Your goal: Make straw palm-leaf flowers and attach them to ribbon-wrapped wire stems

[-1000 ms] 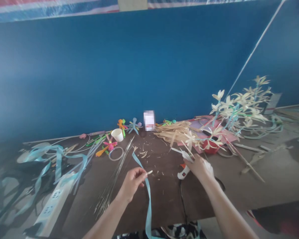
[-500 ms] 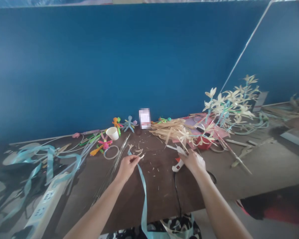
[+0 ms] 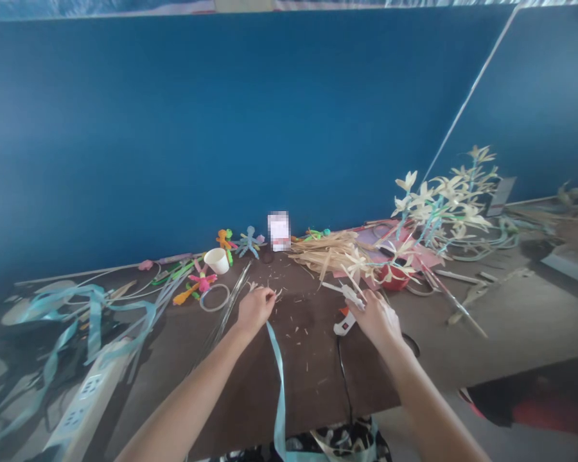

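Observation:
My left hand is pinched on a small pale strip near the middle of the brown table, and a light blue ribbon hangs down from beside it toward my lap. To the right, my right hand is closed around a white glue gun with an orange part and a black cord. A pale stick-like piece juts out leftward from that hand. Behind it lie dried tan leaves. Small pale scraps are scattered between both hands.
At left are a power strip, tangled blue ribbon, a paper cup and a tape ring. White flowers and a red object stand at right. A blue panel rises behind.
My left hand has turned and moved slightly right and up, its fingers more curled. The right hand has shifted very little.

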A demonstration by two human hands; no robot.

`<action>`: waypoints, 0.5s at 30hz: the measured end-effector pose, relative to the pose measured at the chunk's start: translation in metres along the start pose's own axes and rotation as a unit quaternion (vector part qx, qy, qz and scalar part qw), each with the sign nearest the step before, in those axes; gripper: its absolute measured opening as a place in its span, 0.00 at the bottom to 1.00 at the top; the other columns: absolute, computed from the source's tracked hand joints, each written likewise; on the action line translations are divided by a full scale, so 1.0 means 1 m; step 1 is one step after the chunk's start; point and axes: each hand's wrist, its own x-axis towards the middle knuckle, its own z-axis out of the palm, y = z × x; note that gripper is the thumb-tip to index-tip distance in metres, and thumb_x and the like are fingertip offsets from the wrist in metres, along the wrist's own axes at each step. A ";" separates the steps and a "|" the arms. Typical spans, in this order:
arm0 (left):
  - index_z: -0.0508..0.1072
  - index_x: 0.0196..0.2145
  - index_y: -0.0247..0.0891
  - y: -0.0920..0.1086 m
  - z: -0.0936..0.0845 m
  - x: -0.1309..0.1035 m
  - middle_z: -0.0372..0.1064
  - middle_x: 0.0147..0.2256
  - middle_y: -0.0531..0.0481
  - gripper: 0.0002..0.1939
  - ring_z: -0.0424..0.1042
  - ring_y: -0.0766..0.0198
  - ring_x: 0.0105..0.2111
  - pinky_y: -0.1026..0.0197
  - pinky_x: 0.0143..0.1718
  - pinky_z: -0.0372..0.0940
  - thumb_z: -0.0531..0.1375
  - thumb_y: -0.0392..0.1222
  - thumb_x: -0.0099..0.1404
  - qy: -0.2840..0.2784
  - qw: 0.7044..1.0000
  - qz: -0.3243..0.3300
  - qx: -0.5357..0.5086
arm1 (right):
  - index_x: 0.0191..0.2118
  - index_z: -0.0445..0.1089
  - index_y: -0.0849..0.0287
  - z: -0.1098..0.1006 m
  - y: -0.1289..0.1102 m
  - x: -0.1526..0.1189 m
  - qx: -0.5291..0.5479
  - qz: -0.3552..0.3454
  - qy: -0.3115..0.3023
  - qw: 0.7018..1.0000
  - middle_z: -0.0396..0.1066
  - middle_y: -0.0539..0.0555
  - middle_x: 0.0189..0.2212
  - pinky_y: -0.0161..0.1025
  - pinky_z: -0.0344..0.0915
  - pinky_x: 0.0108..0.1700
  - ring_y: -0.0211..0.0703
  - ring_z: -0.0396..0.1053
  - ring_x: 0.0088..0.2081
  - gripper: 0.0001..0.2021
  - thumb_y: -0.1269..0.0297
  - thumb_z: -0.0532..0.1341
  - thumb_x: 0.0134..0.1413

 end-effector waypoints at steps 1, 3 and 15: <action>0.72 0.31 0.40 0.000 0.000 0.001 0.68 0.32 0.49 0.10 0.66 0.63 0.34 0.64 0.33 0.55 0.52 0.44 0.58 0.002 1.000 0.002 0.016 | 0.36 0.64 0.56 -0.002 -0.003 -0.001 0.015 -0.014 0.006 1.000 0.65 0.55 0.37 0.35 0.57 0.32 0.44 0.66 0.34 0.18 0.48 0.49 0.47; 0.71 0.30 0.40 0.001 -0.001 0.003 0.67 0.33 0.49 0.10 0.65 0.64 0.34 0.65 0.32 0.55 0.51 0.44 0.58 0.004 0.999 0.004 0.041 | 0.35 0.65 0.56 -0.006 -0.010 -0.002 0.045 -0.039 0.001 0.998 0.67 0.53 0.34 0.33 0.56 0.33 0.42 0.66 0.34 0.16 0.51 0.50 0.48; 0.71 0.34 0.40 0.012 -0.007 0.000 0.62 0.35 0.48 0.13 0.64 0.64 0.34 0.65 0.32 0.56 0.47 0.43 0.61 0.016 0.998 -0.004 0.062 | 0.46 0.62 0.67 -0.011 -0.071 0.071 -0.037 -0.037 -0.080 0.995 0.63 0.68 0.42 0.47 0.56 0.42 0.58 0.61 0.45 0.20 0.59 0.46 0.53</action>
